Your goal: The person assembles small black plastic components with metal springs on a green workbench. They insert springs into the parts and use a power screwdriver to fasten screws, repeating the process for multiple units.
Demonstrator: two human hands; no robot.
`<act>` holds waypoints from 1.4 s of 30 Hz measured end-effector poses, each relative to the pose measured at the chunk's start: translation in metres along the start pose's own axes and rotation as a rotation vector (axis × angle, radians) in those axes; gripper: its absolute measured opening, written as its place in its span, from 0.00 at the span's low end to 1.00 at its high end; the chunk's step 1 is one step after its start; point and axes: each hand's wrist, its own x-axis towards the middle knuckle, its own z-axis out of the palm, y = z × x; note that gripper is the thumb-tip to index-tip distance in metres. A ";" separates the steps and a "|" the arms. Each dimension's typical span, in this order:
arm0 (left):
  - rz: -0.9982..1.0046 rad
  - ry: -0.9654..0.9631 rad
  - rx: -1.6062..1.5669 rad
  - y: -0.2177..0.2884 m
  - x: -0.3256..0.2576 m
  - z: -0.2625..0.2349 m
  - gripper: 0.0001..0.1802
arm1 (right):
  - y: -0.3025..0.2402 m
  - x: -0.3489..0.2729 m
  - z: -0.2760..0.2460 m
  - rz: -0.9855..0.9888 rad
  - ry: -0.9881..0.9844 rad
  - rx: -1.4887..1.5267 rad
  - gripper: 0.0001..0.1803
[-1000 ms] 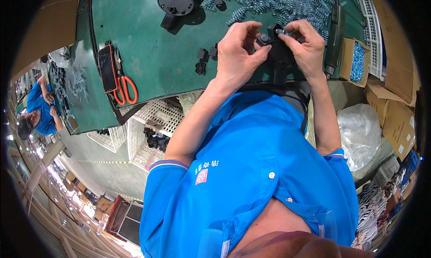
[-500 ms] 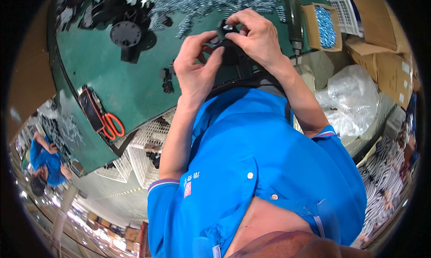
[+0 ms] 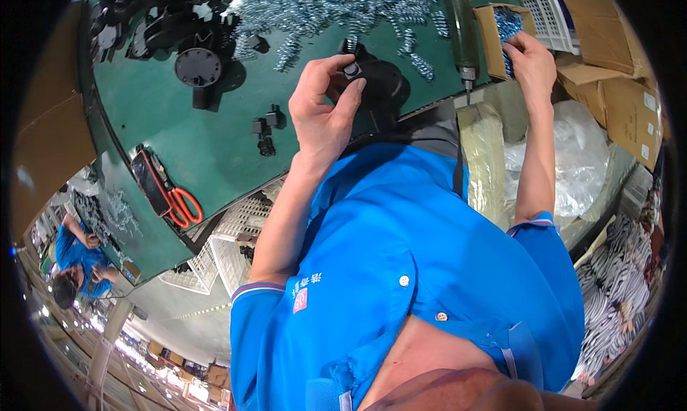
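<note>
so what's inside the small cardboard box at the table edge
The box holds small blue parts. The right hand reaches in and covers part of them; its bottom is hidden.

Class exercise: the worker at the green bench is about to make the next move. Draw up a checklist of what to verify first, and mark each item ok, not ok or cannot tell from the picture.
1. Left hand has a firm pinch on the black round part: ok, fingers close on its top piece.
2. Right hand has reached the small cardboard box of blue pieces: ok, fingers at its open side.
3. A piece is actually picked up: cannot tell, fingertips hide it.
4. Powered screwdriver hangs clear of both hands: ok.
5. Metal springs kept off the part: ok, heaped further back.
6. Red-handled scissors out of the way: ok, near the bench edge.
</note>
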 end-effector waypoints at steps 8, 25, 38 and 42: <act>-0.076 0.076 -0.105 -0.009 0.005 -0.010 0.22 | 0.020 0.001 0.023 -0.071 0.177 0.108 0.16; -0.268 -0.066 -0.419 0.008 0.003 -0.008 0.17 | 0.002 -0.154 0.068 0.412 -0.081 1.542 0.12; -0.285 -0.023 -0.394 -0.001 -0.009 -0.018 0.18 | -0.013 -0.144 0.077 0.450 -0.047 1.432 0.13; -0.299 -0.017 -0.404 -0.002 -0.011 -0.019 0.19 | -0.008 -0.141 0.073 0.455 -0.120 1.465 0.14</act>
